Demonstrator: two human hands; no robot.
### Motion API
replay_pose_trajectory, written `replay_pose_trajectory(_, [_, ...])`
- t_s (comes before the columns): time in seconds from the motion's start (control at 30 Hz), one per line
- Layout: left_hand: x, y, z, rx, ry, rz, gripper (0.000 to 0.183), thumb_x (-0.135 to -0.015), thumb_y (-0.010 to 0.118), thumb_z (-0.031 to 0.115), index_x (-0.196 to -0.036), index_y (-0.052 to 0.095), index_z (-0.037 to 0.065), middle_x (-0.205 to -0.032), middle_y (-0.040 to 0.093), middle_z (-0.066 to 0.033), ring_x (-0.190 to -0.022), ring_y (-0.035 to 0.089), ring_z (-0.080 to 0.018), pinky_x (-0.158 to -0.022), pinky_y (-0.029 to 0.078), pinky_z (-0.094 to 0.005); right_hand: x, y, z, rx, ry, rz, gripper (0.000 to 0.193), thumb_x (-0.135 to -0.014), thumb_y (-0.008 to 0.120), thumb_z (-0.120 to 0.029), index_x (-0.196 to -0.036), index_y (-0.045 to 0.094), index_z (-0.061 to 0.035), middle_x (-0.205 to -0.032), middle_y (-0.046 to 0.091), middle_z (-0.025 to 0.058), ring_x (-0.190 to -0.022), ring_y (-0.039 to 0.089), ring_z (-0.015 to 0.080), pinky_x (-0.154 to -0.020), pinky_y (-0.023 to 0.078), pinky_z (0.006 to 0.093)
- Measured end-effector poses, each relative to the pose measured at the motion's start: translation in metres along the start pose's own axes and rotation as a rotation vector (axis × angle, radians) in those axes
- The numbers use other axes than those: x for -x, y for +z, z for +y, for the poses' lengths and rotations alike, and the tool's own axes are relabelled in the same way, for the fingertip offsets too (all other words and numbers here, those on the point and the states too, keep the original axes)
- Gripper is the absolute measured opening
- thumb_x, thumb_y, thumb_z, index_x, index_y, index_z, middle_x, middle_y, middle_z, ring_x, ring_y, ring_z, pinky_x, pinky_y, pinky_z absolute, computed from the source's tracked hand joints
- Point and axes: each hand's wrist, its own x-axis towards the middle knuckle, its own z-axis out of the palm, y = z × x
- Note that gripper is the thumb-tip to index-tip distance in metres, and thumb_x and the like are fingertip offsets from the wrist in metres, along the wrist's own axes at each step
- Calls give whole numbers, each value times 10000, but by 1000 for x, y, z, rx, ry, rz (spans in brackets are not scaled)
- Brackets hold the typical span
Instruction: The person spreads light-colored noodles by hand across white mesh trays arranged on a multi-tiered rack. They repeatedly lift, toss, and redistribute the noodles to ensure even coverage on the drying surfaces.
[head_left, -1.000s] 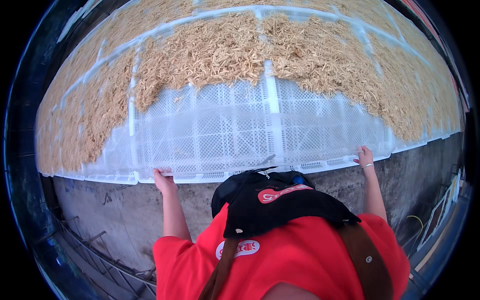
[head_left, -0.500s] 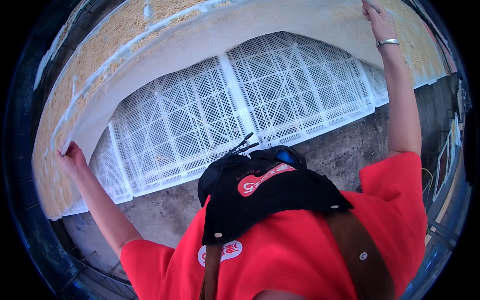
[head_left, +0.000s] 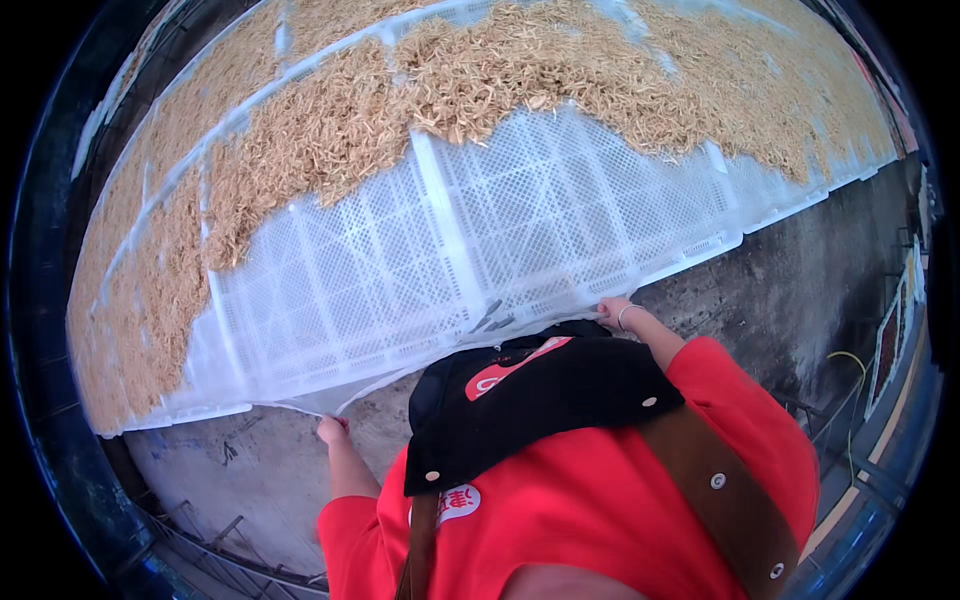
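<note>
A sheer white mesh cloth [head_left: 330, 398] lies over white perforated plastic trays [head_left: 692, 258], whose lattice shows through it. My left hand [head_left: 333, 430] is closed on the cloth's near edge, pulling it to a point beyond the trays' front edge. My right hand [head_left: 614, 312], with a bracelet at the wrist, grips the same edge close to my body. Pale tan shredded strips [head_left: 330, 120] lie heaped on the far part of the cloth, in an uneven band. I cannot tell exactly what the strips are.
More trays covered with tan strips stretch far back and to both sides. Grey concrete floor [head_left: 270, 480] shows below the trays. A metal railing [head_left: 240, 550] stands at the lower left, and a yellow cord [head_left: 862, 380] hangs at the right.
Both hands have come down and inward, drawing the cloth's edge from over the far strips toward me. The cloth now covers the formerly bare trays, and strips lie heaped farther back.
</note>
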Motion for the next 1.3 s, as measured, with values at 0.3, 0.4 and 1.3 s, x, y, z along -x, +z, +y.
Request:
replay_pose_trajectory(0.3, [63, 59, 16, -675, 701, 331, 390, -850, 552, 125, -1207, 467, -5, -1145, 510, -205, -1032, 511, -365, -897, 425, -418, -42, 27, 44, 55, 156, -388, 315, -788, 615, -308, -1015, 666, -96, -976, 682, 95, -896, 637, 265, -796, 488, 375])
replay_pose_trajectory(0.4, [87, 130, 80, -593, 1082, 91, 453, -830, 569, 72, -1262, 440, 22, -1253, 441, -211, -1131, 447, -364, -954, 369, -451, -27, 28, 41, 40, 63, -357, 310, -795, 603, -308, -1010, 665, -92, -979, 683, 91, -867, 640, 266, -778, 488, 375])
replay_pose_trajectory(1.3, [228, 676, 222, -914, 1329, 45, 675, -848, 510, 343, -1417, 296, 48, -1447, 270, -197, -1377, 189, -349, -1120, 120, -496, -488, -639, 89, -80, 182, 920, 948, -734, 575, -682, -1440, 295, -114, -1446, 311, 196, -1329, 314, 354, -1082, 293, 420])
